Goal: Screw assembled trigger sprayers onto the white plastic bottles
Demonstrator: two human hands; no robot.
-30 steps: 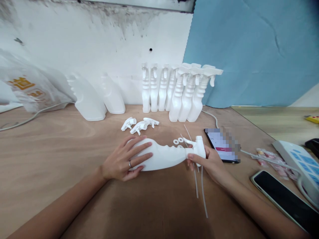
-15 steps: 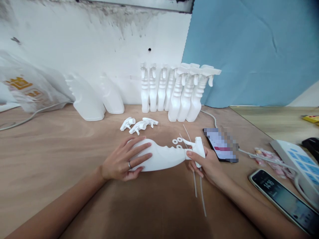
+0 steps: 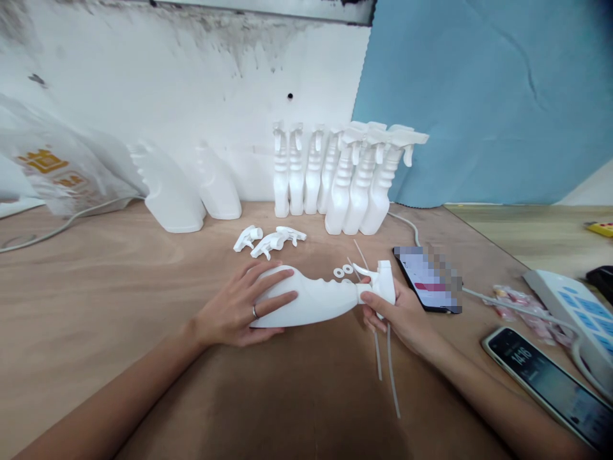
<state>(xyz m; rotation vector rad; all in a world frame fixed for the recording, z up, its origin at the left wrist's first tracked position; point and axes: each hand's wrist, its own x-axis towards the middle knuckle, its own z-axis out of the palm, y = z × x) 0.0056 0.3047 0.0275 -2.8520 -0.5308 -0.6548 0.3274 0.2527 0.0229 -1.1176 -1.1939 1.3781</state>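
White and sideways over the table [image 3: 263, 396], the spray bottle [image 3: 320, 301] has its base in the left hand's [image 3: 225, 310] slightly shifted grip, its trigger sprayer [image 3: 385, 284] aligned in the right hand's [image 3: 409, 319] closed grip.

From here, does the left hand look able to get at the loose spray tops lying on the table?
Probably yes: the spray tops lie just beyond the left hand, with nothing seen standing between. That hand is on the bottle, though, so it would likely have to let go first.

Hands [image 3: 239, 305] gripping white spray bottle [image 3: 311, 300], wooden table [image 3: 119, 287]
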